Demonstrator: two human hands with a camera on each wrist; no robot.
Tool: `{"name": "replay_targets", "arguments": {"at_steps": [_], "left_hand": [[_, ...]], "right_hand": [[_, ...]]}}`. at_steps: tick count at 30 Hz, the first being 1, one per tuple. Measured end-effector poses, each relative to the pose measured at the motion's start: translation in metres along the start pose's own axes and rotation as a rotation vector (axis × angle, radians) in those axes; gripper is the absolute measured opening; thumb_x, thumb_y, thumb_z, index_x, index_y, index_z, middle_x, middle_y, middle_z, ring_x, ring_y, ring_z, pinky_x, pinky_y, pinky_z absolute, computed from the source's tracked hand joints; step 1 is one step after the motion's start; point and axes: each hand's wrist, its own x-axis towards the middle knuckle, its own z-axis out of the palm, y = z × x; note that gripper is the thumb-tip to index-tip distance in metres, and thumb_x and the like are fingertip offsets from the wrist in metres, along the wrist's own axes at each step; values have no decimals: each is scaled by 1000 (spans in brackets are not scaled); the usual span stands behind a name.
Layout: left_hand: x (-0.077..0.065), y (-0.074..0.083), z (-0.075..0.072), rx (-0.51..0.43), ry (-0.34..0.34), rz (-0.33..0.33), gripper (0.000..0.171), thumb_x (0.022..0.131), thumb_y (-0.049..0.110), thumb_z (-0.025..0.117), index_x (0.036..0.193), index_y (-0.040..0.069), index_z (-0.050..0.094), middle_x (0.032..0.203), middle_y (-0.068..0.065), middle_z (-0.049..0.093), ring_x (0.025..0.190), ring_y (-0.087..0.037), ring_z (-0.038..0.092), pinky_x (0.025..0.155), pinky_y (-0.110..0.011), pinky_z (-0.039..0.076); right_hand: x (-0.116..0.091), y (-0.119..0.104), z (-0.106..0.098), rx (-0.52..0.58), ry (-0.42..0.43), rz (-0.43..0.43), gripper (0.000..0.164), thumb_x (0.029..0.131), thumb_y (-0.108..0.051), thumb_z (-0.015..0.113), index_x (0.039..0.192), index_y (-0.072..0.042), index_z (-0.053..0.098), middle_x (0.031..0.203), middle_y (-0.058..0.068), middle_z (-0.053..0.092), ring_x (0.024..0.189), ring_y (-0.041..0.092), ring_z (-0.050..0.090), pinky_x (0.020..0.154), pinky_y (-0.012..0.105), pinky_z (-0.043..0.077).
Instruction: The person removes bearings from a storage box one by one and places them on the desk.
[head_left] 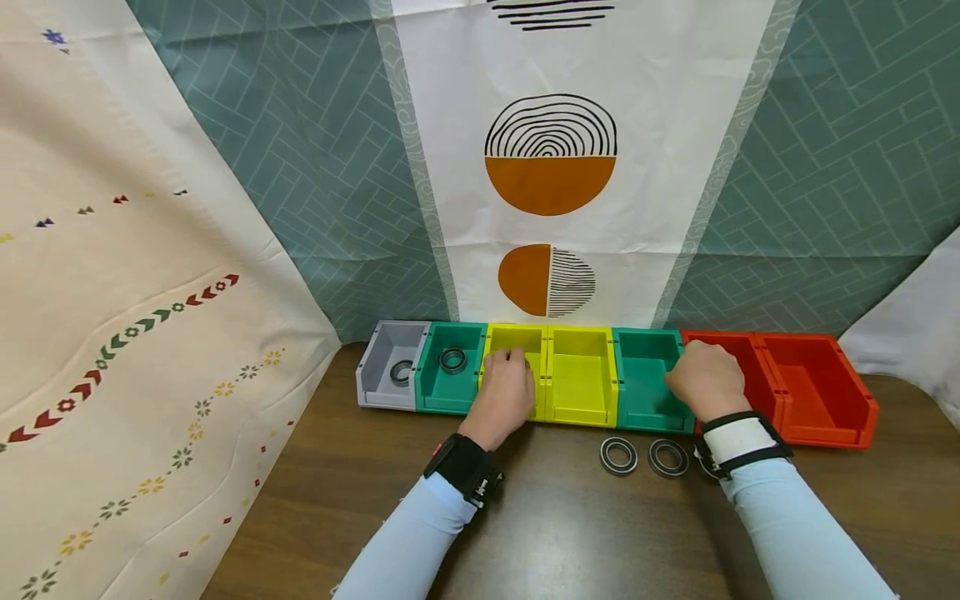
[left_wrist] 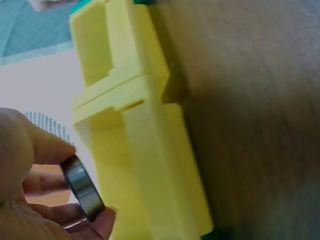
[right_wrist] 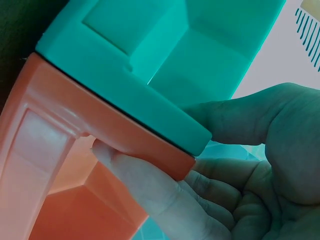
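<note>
Head view shows us two rings [head_left: 453,371] in bins [head_left: 386,395], a third ring [left_wrist: 82,187] pinched by our left fingers [left_wrist: 52,147] at a yellow bin [left_wrist: 155,165], right fingers [right_wrist: 150,187] clamped on green [right_wrist: 135,105] and red walls [right_wrist: 115,137], three rings [head_left: 618,472] left on the bench [head_left: 555,517]

The brown wood-grain tabletop [head_left: 570,525] carries a row of seven plastic storage bins [head_left: 581,417]; three ball bearings [head_left: 605,457] lie in front, the rightmost partly hidden.

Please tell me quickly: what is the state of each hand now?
Left hand: closed, pinching a metal ring.
Right hand: closed, pinching the green bin and red bin where they meet.
</note>
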Motion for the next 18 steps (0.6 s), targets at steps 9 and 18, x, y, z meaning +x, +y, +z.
{"name": "replay_targets", "arguments": {"at_steps": [9,18], "left_hand": [[-8,-3,-13,-202,36,-12,37,102,36,29,129,16,44,117,-8,43,98,-17,39,77,-27,44],[-21,2,-19,-308,15,22,45,98,51,34,130,21,44,110,-2,41,88,-13,44,71,-22,44]], "right_hand": [[1,2,1,4,-9,-3,24,82,-21,58,80,2,52,66,13,49,56,26,49,45,33,43],[1,2,0,5,-11,-2,25,82,-20,59,82,3,53,67,13,50,57,26,50,45,33,43]]}}
